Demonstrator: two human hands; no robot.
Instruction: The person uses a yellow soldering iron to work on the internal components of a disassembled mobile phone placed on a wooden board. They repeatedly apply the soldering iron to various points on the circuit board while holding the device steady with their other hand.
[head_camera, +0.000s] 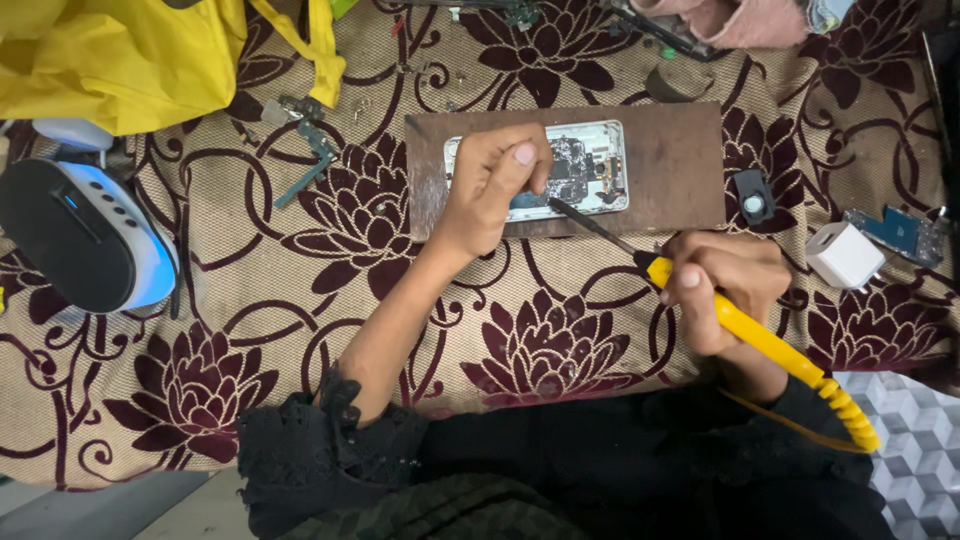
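1. A floral maroon-and-beige cloth (300, 300) carries a brown board (680, 160)
2. On it lies an opened phone (590, 165), pinned under the left hand (490, 185)
3. The right hand (725, 290) grips a yellow soldering iron (750, 335), its tip on the phone's edge

The left hand (492, 185) covers the left part of the open phone (590, 168), so that part cannot be seen. The tool tip (556, 205) meets the phone at a spot too small to tell. The yellow bag (120, 55) and pink cloth (740, 20) are cut off by the top edge.
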